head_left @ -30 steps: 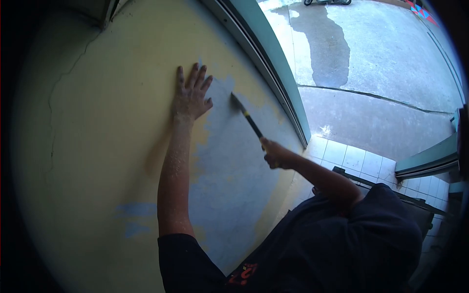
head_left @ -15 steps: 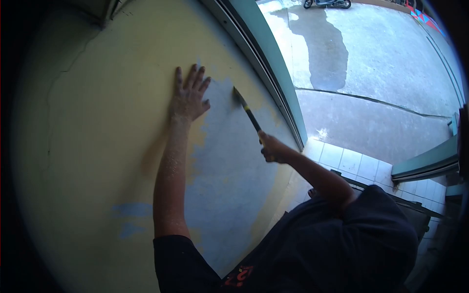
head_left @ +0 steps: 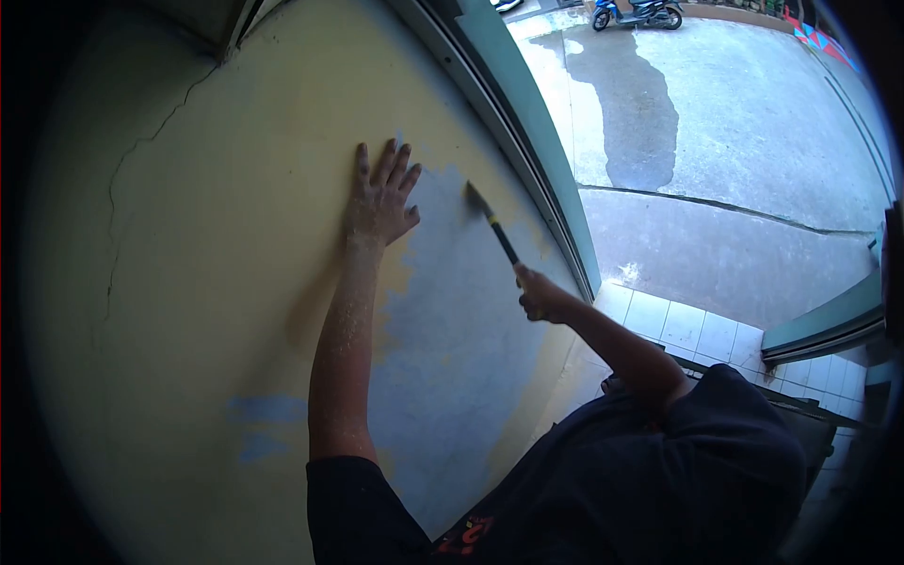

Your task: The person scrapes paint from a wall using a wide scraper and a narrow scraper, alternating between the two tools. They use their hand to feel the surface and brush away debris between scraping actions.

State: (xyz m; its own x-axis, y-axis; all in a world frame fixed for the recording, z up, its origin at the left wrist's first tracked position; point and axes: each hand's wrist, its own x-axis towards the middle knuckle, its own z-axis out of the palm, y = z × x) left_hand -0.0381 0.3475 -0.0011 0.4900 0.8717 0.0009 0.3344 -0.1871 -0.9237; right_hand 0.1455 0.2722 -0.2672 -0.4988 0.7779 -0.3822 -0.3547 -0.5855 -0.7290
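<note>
My left hand [head_left: 379, 200] lies flat with fingers spread on the yellow painted wall [head_left: 235, 226], at the left edge of a bare grey-blue patch [head_left: 443, 330]. Pale dust specks cover that hand and forearm. In my right hand [head_left: 542, 296] is the handle of a long scraper [head_left: 502, 240], dark with a yellow band below its head. The scraper slants up and left, its tip at the upper right edge of the patch, where yellow paint begins. Fingers of the right hand are wrapped round the lower end of the handle.
A green door frame with a metal track [head_left: 527, 151] borders the wall on the right. Beyond it are white floor tiles [head_left: 683, 325], a concrete yard [head_left: 753, 113] and a parked motorbike [head_left: 640, 13]. A crack [head_left: 141, 141] runs down the wall at left.
The view has shifted slightly, so wall, hands and scraper all appear a little lower and further right. My left hand stays on the wall and my right hand keeps its grip.
</note>
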